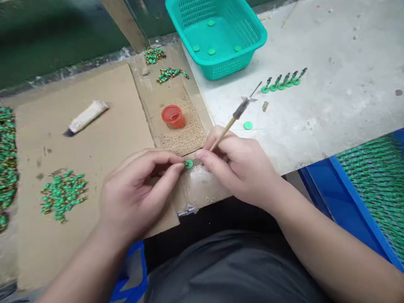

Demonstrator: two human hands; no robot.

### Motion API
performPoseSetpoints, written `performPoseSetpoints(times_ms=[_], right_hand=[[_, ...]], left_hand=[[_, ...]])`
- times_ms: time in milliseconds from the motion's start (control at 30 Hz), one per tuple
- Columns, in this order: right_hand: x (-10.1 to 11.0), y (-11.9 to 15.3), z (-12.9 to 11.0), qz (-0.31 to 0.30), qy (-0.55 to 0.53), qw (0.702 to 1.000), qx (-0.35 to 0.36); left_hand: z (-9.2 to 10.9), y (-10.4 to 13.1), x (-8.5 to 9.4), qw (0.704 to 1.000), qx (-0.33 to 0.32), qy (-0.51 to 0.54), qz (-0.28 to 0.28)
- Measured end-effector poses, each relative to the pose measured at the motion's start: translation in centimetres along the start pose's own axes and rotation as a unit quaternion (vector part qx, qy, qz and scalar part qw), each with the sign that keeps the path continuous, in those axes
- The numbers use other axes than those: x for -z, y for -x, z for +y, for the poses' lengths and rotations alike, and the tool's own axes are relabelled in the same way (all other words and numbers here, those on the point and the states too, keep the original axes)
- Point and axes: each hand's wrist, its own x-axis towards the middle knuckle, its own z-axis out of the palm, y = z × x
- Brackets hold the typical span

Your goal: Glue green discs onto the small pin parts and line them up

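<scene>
Between thumb and forefinger, my left hand (142, 185) pinches a small part with a green disc (188, 164) at the table's front edge. My right hand (236, 162) is closed round a wooden stick (224, 134) with a wrapped collar and thin needle-like tip, pointing up and away. Its fingertips are just right of the disc, apparently not touching it. Beyond my hands stands a small red cup (173, 116) on speckled cardboard. One loose green disc (248, 125) lies right of the stick. Farther back, several green discs with dark upright stems (285, 82) form a row.
A teal basket (217, 69) holding several green discs stands at the back. Piles of small green parts (63, 194) lie left, with a white tube (88, 117) on cardboard. A blue tray (350, 206) full of green pieces is at the lower right.
</scene>
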Motion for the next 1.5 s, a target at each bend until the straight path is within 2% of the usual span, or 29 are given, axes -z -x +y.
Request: performPoseSetpoints(times_ms=[133, 267, 500, 700, 1267, 1400, 1500], right_hand=[[0.0, -0.2, -0.3, -0.002, -0.008, 1.000, 0.030], [-0.1, -0.4, -0.9, 0.000, 0.009, 1.000, 0.022], [-2.0, -0.4, -1.3, 0.024, 0.048, 0.997, 0.048], [-2.3, -0.3, -1.3, 0.027, 0.065, 0.994, 0.080], [-3.7, 0.3, -1.8, 0.020, 0.191, 0.979, 0.069], [-3.9, 0.4, -1.7, 0.013, 0.175, 0.981, 0.084], [-3.3, -0.2, -1.7, 0.039, 0.132, 0.988, 0.067]], left_hand=[[-0.2, 0.1, 0.0, 1.000, -0.012, -0.002, -0.011], [-0.2, 0.1, 0.0, 1.000, 0.001, 0.020, -0.012], [0.1, -0.1, -0.2, 0.996, 0.050, 0.078, -0.014], [0.1, -0.2, -0.1, 0.994, 0.045, 0.099, -0.016], [-0.3, -0.1, -0.1, 0.995, 0.019, 0.093, -0.018], [-0.5, -0.1, -0.1, 0.995, 0.008, 0.094, -0.023], [-0.6, -0.1, -0.2, 0.995, 0.021, 0.099, -0.026]])
